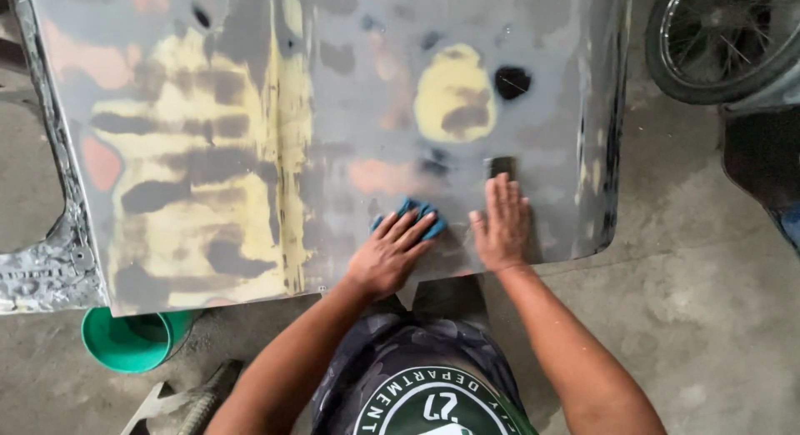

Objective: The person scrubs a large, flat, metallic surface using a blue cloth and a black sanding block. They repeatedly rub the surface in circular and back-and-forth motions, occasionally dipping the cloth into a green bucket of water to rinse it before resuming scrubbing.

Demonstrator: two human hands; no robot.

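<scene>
The left hand [390,253] is lying palm down with its fingers stretched out and slightly spread, pressing on a crumpled blue cloth [410,216] that is peeking out from under the fingertips; the hand is not clenching the cloth, only flattening it against the large grey metal car body panel [333,93], which is showing patches of yellow filler, pinkish primer and dark spots. The right hand [502,227] is resting flat just beside it, fingers together and extended, with the fingertips touching a small dark rectangular sanding piece [500,167] that is lying on the panel near its right edge; the hand is pushing on it from above rather than gripping it. Both hands are working close to the near edge of the panel, a little apart from each other. Below the panel's left corner, a round green plastic bucket [133,339] is standing on the stained concrete floor [717,318]; its inside is looking dark, and what it is holding cannot be told. A spoked wheel with a black tyre [717,39] is showing at the upper right.
</scene>
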